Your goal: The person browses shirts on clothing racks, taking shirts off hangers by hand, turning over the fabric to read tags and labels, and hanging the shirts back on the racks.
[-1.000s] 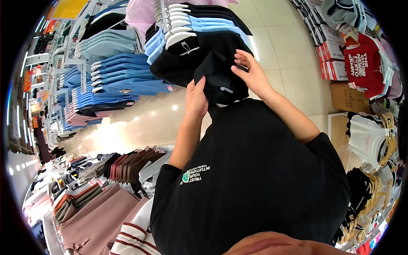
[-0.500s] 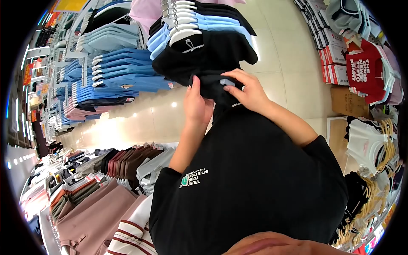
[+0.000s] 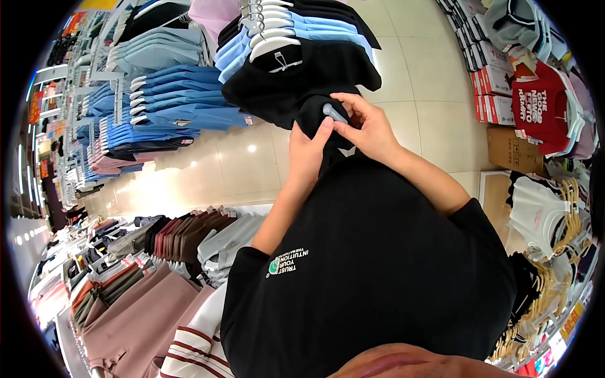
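Note:
A black T-shirt (image 3: 271, 91) hangs on a white hanger (image 3: 272, 44) at the front of a row, its lower part bunched up towards me. My left hand (image 3: 307, 151) is closed on the bunched black cloth, its thumb against the lower end of a grey-blue security tag (image 3: 335, 113). That tag is a small rod with a rounded head, lying on the cloth. My right hand (image 3: 372, 129) pinches around the tag's right side, with finger and thumb curled. Some fingertips of both hands are hidden by the fabric.
Light-blue and black shirts (image 3: 343, 34) hang behind the T-shirt. Blue shirts (image 3: 183, 101) fill a rack at left. Folded trousers (image 3: 138, 315) lie lower left. Shoe boxes (image 3: 498, 79), a carton (image 3: 513, 150) and a red shirt (image 3: 539, 107) stand or hang at right, beyond the tiled floor (image 3: 428, 82).
My left hand has moved right and up, bringing its thumb to the tag. The tag has been turned and shows more of its length. The cloth is bunched more tightly around it.

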A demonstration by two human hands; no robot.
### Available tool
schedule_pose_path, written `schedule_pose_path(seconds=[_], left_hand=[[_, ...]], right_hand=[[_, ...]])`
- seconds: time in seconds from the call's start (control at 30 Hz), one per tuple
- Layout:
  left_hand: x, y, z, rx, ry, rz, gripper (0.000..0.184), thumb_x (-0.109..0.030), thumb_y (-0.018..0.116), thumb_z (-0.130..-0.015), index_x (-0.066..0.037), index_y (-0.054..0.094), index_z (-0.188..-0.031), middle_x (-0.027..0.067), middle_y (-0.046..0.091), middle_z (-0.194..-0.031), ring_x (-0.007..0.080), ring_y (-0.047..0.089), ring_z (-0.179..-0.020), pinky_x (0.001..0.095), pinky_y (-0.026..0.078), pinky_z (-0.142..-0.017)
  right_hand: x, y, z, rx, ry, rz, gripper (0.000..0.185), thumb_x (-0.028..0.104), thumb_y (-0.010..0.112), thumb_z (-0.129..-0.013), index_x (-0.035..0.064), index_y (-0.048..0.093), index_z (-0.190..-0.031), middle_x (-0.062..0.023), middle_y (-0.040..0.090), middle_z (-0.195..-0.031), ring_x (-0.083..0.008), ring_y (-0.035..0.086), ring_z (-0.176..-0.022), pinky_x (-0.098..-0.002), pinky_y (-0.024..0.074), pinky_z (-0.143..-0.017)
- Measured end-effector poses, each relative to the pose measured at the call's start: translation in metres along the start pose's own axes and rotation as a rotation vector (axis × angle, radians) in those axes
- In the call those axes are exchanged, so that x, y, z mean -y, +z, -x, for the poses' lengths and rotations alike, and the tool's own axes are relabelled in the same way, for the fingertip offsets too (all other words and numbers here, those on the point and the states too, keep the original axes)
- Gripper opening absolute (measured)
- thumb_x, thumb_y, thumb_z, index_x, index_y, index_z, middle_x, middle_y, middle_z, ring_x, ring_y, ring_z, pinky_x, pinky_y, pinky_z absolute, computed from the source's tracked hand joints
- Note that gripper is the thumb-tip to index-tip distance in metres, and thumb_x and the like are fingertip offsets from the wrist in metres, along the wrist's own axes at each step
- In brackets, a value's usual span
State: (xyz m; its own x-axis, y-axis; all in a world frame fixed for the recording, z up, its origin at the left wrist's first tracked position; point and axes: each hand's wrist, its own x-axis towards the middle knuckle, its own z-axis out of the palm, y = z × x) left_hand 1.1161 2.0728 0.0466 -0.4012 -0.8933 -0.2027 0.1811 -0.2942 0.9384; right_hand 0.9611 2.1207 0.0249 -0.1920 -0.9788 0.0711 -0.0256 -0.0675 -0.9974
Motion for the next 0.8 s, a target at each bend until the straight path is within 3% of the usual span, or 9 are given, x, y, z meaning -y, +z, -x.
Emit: schedule_pose_path(seconds=[0.23, 0.43, 0.63, 0.7, 0.8], left_hand=[[0.004, 0.000, -0.005, -0.072, 0.046, 0.076, 0.018, -0.011, 0.067, -0.097, 0.003, 0.068, -0.109, 0.0057, 0.071, -0.103, 0.0109, 0.064, -0.091, 0.0247, 0.051, -0.083], [0.006, -0.016, 0.002, -0.132, 0.126, -0.078, 0.018, -0.013, 0.068, -0.096, 0.003, 0.070, -0.104, 0.0043, 0.072, -0.099, 0.0089, 0.063, -0.090, 0.0235, 0.049, -0.081], [0.003, -0.020, 0.006, -0.189, 0.122, -0.169, 0.021, -0.015, 0.069, -0.096, 0.004, 0.072, -0.105, 0.0057, 0.072, -0.097, 0.0101, 0.065, -0.088, 0.0234, 0.051, -0.081], [0.000, -0.014, 0.006, -0.195, 0.134, -0.197, 0.022, -0.015, 0.068, -0.096, 0.005, 0.072, -0.105, 0.0058, 0.072, -0.097, 0.0105, 0.065, -0.088, 0.0233, 0.051, -0.080], [0.003, -0.012, 0.003, -0.168, 0.126, -0.177, 0.020, -0.014, 0.067, -0.097, 0.004, 0.071, -0.103, 0.0039, 0.071, -0.094, 0.0081, 0.062, -0.085, 0.0234, 0.050, -0.078]], right_hand=[[-0.001, -0.002, -0.002, -0.055, -0.001, -0.131, 0.048, -0.003, 0.072, -0.089, 0.0055, 0.056, -0.134, 0.0012, 0.054, -0.099, -0.0049, 0.054, -0.085, -0.0205, 0.0468, -0.072], [-0.005, 0.001, -0.011, -0.036, -0.119, -0.014, 0.022, 0.002, 0.070, -0.092, 0.0018, 0.068, -0.114, 0.0000, 0.059, -0.100, -0.0046, 0.056, -0.082, -0.0206, 0.0450, -0.069], [-0.006, 0.005, -0.013, -0.001, -0.074, -0.025, 0.016, 0.006, 0.070, -0.093, 0.0008, 0.070, -0.107, -0.0004, 0.064, -0.095, -0.0057, 0.057, -0.076, -0.0216, 0.0449, -0.066], [-0.006, 0.005, -0.014, -0.075, -0.121, -0.015, 0.016, 0.008, 0.074, -0.090, 0.0001, 0.070, -0.103, -0.0011, 0.062, -0.082, -0.0075, 0.054, -0.067, -0.0235, 0.0435, -0.062], [-0.005, 0.000, -0.014, -0.091, -0.139, 0.062, 0.015, 0.010, 0.074, -0.090, 0.0008, 0.070, -0.101, -0.0003, 0.063, -0.080, -0.0072, 0.054, -0.066, -0.0238, 0.0436, -0.061]])
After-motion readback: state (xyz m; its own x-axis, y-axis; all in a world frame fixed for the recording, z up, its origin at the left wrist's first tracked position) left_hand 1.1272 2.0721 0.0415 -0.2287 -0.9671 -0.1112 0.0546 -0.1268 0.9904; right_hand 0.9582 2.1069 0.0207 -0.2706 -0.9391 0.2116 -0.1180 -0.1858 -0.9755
